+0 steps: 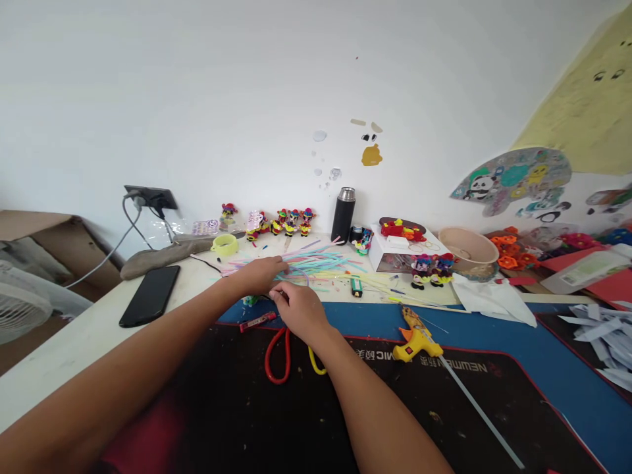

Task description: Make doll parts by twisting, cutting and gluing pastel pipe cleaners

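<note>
My left hand (263, 275) is closed, with its fingertips partly hidden, at the near edge of a spread of pastel pipe cleaners (320, 262). Beside it, my right hand (302, 311) is closed with thumb and forefinger pinched. A lavender pipe cleaner (302, 270) curves between the two hands, its ends hidden in the fingers. Under my right hand lie scissors whose red loop handle (267, 368) and yellow handle (316, 366) show on the black mat (237, 408). A small red tube (257, 322) lies just left of them.
A yellow glue gun (417, 343) with a long glue stick rests on the mat at right. A black phone (150, 296) lies at left. Along the wall stand small figures (293, 222), a black thermos (343, 216), a white box (384, 257) and a beige bowl (469, 245).
</note>
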Motion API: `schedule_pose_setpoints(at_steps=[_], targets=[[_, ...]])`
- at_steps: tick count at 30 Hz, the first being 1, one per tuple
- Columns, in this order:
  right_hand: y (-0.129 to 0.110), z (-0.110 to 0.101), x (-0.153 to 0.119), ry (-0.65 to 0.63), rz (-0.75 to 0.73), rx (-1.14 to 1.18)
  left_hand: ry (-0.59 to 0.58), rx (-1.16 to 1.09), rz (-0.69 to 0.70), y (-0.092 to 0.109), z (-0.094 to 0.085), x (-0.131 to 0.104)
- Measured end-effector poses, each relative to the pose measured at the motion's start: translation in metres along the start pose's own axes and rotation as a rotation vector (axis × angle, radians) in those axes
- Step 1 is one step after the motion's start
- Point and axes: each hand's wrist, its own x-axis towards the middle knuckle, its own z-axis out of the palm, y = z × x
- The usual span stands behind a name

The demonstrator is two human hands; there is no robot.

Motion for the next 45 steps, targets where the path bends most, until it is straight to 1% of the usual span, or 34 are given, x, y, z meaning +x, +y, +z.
schedule_pose_setpoints(at_steps=[2, 6, 8, 10, 12, 14, 18, 22, 25, 31, 37, 45], targets=[[-0.001, 0.0, 0.0, -0.015, -0.005, -0.02, -0.021, -0.026, 0.011, 0.0, 0.005, 0.001], [-0.002, 0.0, -0.001, -0.047, -0.013, -0.06, 0.006, -0.09, -0.02, -0.002, 0.006, 0.002], [-0.003, 0.0, -0.001, -0.053, -0.019, -0.072, 0.066, -0.157, -0.068, -0.006, 0.003, 0.003], [-0.003, 0.0, -0.002, -0.051, -0.033, -0.08, 0.169, -0.204, -0.139, -0.014, -0.001, 0.006], [-0.004, 0.0, -0.002, -0.048, -0.05, -0.085, 0.277, -0.179, -0.216, -0.024, -0.005, 0.01], [-0.004, 0.001, -0.002, -0.046, -0.063, -0.088, 0.331, -0.131, -0.28, -0.034, -0.006, 0.016], [-0.005, 0.001, -0.003, -0.049, -0.073, -0.099, 0.282, -0.06, -0.313, -0.044, 0.0, 0.029], [-0.005, 0.001, -0.003, -0.047, -0.089, -0.12, 0.242, -0.059, -0.303, -0.041, 0.01, 0.037], [-0.004, 0.002, -0.003, -0.049, -0.098, -0.127, 0.23, -0.067, -0.308, -0.039, 0.012, 0.039], [-0.005, 0.003, -0.003, -0.07, -0.102, -0.147, 0.275, -0.121, -0.367, -0.041, 0.003, 0.039], [-0.004, 0.003, -0.004, -0.069, -0.106, -0.158, 0.331, -0.262, -0.432, -0.046, -0.008, 0.038], [-0.005, 0.001, -0.004, -0.085, -0.106, -0.175, 0.312, -0.295, -0.414, -0.052, -0.006, 0.029]])
